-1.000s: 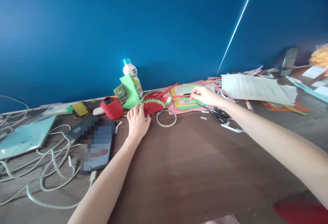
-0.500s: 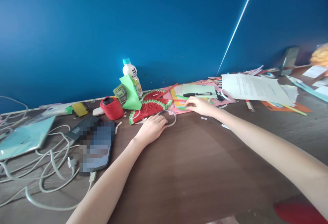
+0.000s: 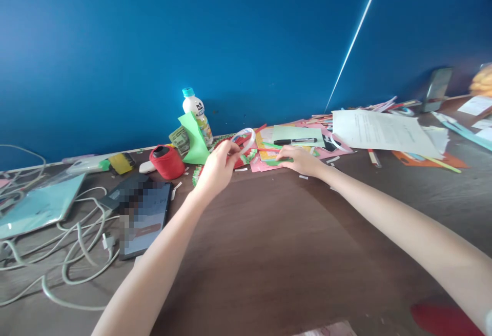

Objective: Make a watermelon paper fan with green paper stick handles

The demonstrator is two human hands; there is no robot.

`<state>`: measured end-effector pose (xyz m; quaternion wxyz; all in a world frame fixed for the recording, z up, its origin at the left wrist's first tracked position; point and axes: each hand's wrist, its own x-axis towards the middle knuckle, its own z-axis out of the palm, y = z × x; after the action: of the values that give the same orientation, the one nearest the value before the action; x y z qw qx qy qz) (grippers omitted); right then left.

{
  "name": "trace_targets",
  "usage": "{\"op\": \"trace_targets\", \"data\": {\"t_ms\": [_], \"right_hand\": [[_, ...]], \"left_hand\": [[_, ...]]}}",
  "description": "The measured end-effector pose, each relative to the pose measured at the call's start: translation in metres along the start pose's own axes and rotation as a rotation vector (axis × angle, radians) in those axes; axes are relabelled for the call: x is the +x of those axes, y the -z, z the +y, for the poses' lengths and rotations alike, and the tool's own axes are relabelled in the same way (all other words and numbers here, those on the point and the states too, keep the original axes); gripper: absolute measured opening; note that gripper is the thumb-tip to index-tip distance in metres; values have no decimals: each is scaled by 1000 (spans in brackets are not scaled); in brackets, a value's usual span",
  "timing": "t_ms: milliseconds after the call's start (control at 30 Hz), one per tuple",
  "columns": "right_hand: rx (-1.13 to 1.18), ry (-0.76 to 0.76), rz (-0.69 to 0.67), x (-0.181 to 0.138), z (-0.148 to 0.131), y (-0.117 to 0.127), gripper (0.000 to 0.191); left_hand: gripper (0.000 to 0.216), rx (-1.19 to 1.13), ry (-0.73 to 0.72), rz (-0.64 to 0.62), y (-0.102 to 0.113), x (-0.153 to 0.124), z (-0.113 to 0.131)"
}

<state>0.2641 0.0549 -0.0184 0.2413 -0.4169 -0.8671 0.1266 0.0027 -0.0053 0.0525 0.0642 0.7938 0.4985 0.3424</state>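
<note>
Clock positions here are read from the bare middle of the brown tabletop (image 3: 284, 233). Between 11 and 12 o'clock, my left hand (image 3: 220, 166) has its fingers pinched on a thin, pale ring (image 3: 252, 142), probably a tape roll, held tilted up in front of a red pleated paper fan (image 3: 243, 161) edged in green and white. Toward 1 o'clock, my right hand (image 3: 298, 161) curls at the front of a coloured paper stack (image 3: 265, 165); its fingertips meet a green sheet, though I cannot tell whether they grip it. A black marker (image 3: 295, 141) lies just beyond. Red thread (image 3: 168, 163) stands at 10 o'clock, a drink bottle (image 3: 198, 115) near 11. I judge the step as handling the ring among paper supplies; the next move calls for keeping it clear of the fan's pleats and steadying the stack.
</note>
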Motion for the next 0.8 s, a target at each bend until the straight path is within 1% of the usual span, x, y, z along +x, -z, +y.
{"op": "trace_targets", "data": {"t_ms": [33, 133, 200, 267, 333, 433, 500, 567, 600, 633, 733, 800], "right_hand": [[2, -11, 6, 0, 1, 0, 18], [-4, -15, 21, -1, 2, 3, 16], [-23, 6, 21, -1, 2, 4, 15], [-51, 27, 18, -2, 2, 4, 16], [-81, 41, 21, -3, 1, 2, 20], [-123, 40, 35, -5, -1, -2, 27], [-146, 17, 50, -5, -3, -3, 28], [-168, -27, 60, -4, -7, -2, 27], [-180, -55, 60, -3, -9, -1, 26], [-191, -85, 55, -2, -11, 1, 25], [-220, -180, 28, 1, -19, 8, 20], [-229, -234, 16, 2, -22, 14, 18]], "left_hand": [[10, 75, -2, 20, 0, 8, -6], [15, 318, -2, 11, -9, 28, -27], [18, 411, 1, -13, -20, 31, -39], [26, 461, 5, -13, -33, 25, -43], [31, 453, -51, -34, -47, 12, -40], [30, 401, -114, -57, -62, -9, -28], [28, 351, -156, -59, -66, -20, -22], [26, 345, -162, -31, -67, -25, -19], [25, 348, -184, -38, -66, -25, -18], [24, 355, -222, -64, -66, -26, -18], [23, 388, -387, -200, -66, -24, -17], [23, 413, -455, -255, -67, -24, -17]]}}
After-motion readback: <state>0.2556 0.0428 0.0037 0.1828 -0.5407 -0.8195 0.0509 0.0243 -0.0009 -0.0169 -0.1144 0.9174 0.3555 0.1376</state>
